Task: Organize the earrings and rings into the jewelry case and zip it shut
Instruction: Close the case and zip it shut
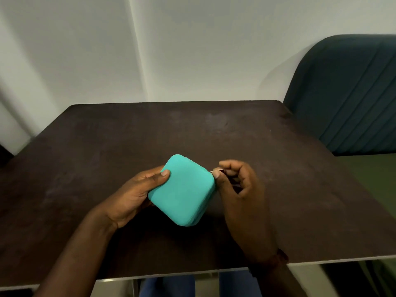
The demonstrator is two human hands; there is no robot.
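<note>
Head view. The case (pixel 182 189) is closed and held over the surface (pixel 150 129) toward its near edge, turned corner-on to me. Whether it touches the surface I cannot tell. My left fingers (pixel 165 173) grip its left side, thumb on the lid, the rest hidden beneath. My right fingers (pixel 216 173) are narrowed to a pinch on the pull (pixel 211 171) at the case's right corner. The remaining fingers curl loosely, clear of the case. No earrings or rings are in view; judged stowed inside.

Handling, as judged: the case looks light, with a soft matte cover over a stiff shell, and not slippery. It holds best by opposite edges, off the zip line. The pull is small and apt to slip, so it needs a firm pinch. How far the zip is closed cannot be seen.
</note>
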